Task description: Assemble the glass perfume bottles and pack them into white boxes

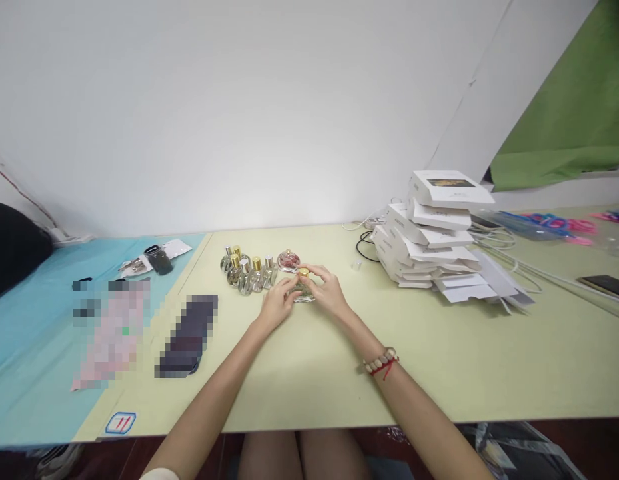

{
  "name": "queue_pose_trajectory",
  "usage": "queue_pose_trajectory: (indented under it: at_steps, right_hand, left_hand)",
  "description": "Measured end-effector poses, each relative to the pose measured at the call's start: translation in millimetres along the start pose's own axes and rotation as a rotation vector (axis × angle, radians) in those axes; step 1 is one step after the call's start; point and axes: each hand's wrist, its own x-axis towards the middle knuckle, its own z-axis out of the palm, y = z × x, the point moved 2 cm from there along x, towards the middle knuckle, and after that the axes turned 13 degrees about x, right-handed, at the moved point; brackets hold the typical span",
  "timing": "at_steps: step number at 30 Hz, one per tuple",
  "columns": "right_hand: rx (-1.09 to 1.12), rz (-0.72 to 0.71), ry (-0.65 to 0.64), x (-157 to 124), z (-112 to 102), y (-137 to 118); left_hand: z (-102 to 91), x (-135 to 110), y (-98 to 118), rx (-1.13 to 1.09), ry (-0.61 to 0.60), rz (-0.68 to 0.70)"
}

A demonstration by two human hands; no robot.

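A small clear glass perfume bottle (305,292) with a gold-coloured top stands on the table between my two hands. My left hand (279,301) is closed with its fingertips on the left side of the bottle. From the right, my right hand (327,289) has thumb and fingers pinched at the gold top. Just behind them is a round glass bottle with red in it (289,261). To the left several glass perfume bottles (245,279) with gold and silver tops stand in a tight group. A small clear cap (356,265) lies to the right.
White flat boxes (429,237) are stacked unevenly at the right, with cables behind them. A dark phone-shaped object (186,337), blurred out, lies left of my arm. Farther left, a black jar (158,259) sits on blue cloth. Another phone (606,287) is at far right.
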Motion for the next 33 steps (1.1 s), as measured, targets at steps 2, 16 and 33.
queue_pose_trajectory:
  at_steps: [2, 16, 33]
  right_hand:
    - [-0.008, -0.004, -0.009, 0, 1, -3]
    - [0.028, 0.092, 0.018, 5, -3, -6]
    - [-0.200, 0.271, 0.154, -7, -60, 65]
  left_hand:
    - [-1.2, -1, 1, 0.029, 0.000, -0.004]
    - [-2.8, -1, 6, 0.094, -0.030, -0.040]
    - [-9.4, -4, 5, 0.037, -0.045, -0.064]
